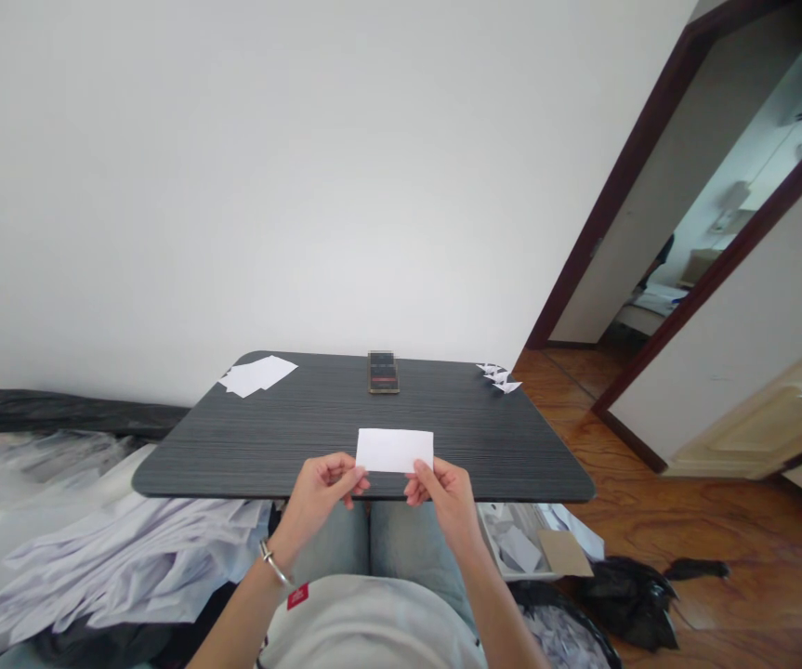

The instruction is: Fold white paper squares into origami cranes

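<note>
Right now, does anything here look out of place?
Yes: a loose heap of white paper spills beside the lap at left, and a crumpled black plastic bag sits on the floor at right. Both look untidy beside the dark table, where the left hand and right hand hold a white sheet.

"What's on the dark tabletop [289,437]?"

"Loose white sheets [257,375], well ahead of the left hand [321,492]."

"And ahead of the right hand [446,502]?"

"Small folded paper triangles [498,376] at the far corner."

"Between them?"

"A phone [383,372], lying flat by the far edge."
</note>
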The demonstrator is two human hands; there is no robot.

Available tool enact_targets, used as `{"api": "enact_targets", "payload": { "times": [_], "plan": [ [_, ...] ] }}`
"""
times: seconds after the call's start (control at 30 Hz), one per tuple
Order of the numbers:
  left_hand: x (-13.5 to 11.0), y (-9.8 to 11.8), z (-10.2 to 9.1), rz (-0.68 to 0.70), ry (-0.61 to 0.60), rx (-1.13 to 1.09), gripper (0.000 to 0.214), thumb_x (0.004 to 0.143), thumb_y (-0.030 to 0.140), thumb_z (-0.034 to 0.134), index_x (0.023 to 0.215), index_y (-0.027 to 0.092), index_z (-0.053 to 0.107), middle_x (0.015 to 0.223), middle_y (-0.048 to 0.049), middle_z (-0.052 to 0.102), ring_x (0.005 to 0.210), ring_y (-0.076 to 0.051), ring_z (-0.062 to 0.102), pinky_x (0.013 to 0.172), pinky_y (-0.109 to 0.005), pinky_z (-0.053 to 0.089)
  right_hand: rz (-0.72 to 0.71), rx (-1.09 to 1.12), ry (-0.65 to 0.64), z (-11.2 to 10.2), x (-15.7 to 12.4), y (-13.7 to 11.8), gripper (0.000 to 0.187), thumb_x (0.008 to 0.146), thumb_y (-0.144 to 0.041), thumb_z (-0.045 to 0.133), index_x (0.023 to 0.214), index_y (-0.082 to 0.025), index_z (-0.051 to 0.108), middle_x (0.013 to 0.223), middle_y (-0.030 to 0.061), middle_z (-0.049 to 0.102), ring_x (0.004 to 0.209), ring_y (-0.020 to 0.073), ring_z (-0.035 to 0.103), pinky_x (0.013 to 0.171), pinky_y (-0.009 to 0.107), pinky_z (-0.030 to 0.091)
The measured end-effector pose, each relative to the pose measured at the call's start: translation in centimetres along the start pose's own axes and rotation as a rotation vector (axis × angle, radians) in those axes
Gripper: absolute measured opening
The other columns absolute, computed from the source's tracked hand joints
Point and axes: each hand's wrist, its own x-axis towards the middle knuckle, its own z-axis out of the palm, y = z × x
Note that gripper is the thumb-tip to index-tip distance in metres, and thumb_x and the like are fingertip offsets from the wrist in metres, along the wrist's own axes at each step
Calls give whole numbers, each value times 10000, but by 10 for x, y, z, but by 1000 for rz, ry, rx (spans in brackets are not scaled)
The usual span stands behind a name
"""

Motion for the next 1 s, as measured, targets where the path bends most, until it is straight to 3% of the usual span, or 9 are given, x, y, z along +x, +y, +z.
{"api": "enact_targets", "payload": {
  "times": [0.17,0.3,0.57,0.77,0.93,1.0],
  "plan": [
    [-1,5,-10,18,68,-37,233,705,339,611,707,106,613,624,-55,631,542,-115,541,429,-181,431,4,1,40,-4,2,2,332,718,-441,598,635,-121,629,488,14,608,397,97,535,396,194,420],
    [-3,13,-4,28,79,-136,270,763,375,535,788,117,607,673,-48,599,606,-123,546,448,-180,444,-13,-18,14,-2,1,2,321,728,-433,592,648,-125,633,492,13,605,407,99,539,406,197,426],
    [-2,7,11,-77,-57,-296,332,738,438,556,761,106,568,667,-51,609,491,-87,532,409,-171,447,-18,-43,-6,3,-1,2,312,729,-430,589,656,-130,634,492,11,609,408,101,539,416,202,427],
    [-3,3,7,-212,-206,-440,241,695,330,639,774,111,578,673,-46,612,494,-85,542,406,-168,454,-17,-33,-20,1,0,3,312,746,-424,570,653,-132,625,493,7,607,404,95,536,410,191,416],
    [-1,1,11,-224,-210,-283,253,683,333,645,742,91,600,628,-54,628,460,-89,530,411,-182,436,-21,-52,-46,2,0,4,340,747,-422,569,563,-137,602,478,10,598,408,94,537,423,193,426],
    [0,-1,13,-174,-158,-177,277,665,350,655,727,85,604,604,-55,636,459,-98,530,416,-187,418,-13,-31,-44,2,1,5,326,738,-434,574,607,-138,610,488,7,601,405,93,539,412,187,425]
  ]
}}
